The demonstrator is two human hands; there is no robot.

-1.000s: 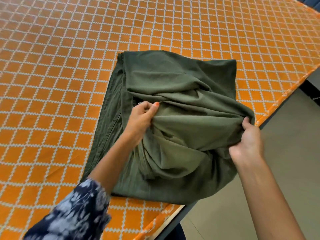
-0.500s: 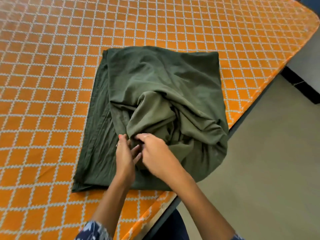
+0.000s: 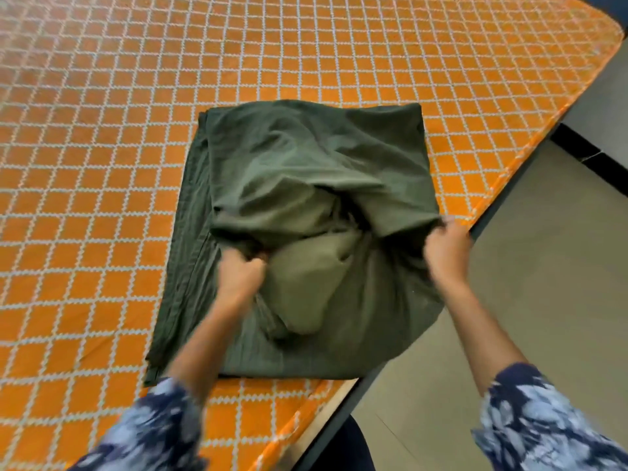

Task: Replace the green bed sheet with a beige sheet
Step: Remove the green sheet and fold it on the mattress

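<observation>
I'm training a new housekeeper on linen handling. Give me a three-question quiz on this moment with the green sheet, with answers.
1. True or false: both hands grip the green sheet.
2. What does the sheet lie on? A) bare floor B) orange lattice-patterned mattress C) beige sheet
3. Which hand holds the fabric nearest the mattress edge by the floor?

Key:
1. True: the left hand and right hand each clutch fabric.
2. B, the mattress.
3. The right hand.
</observation>
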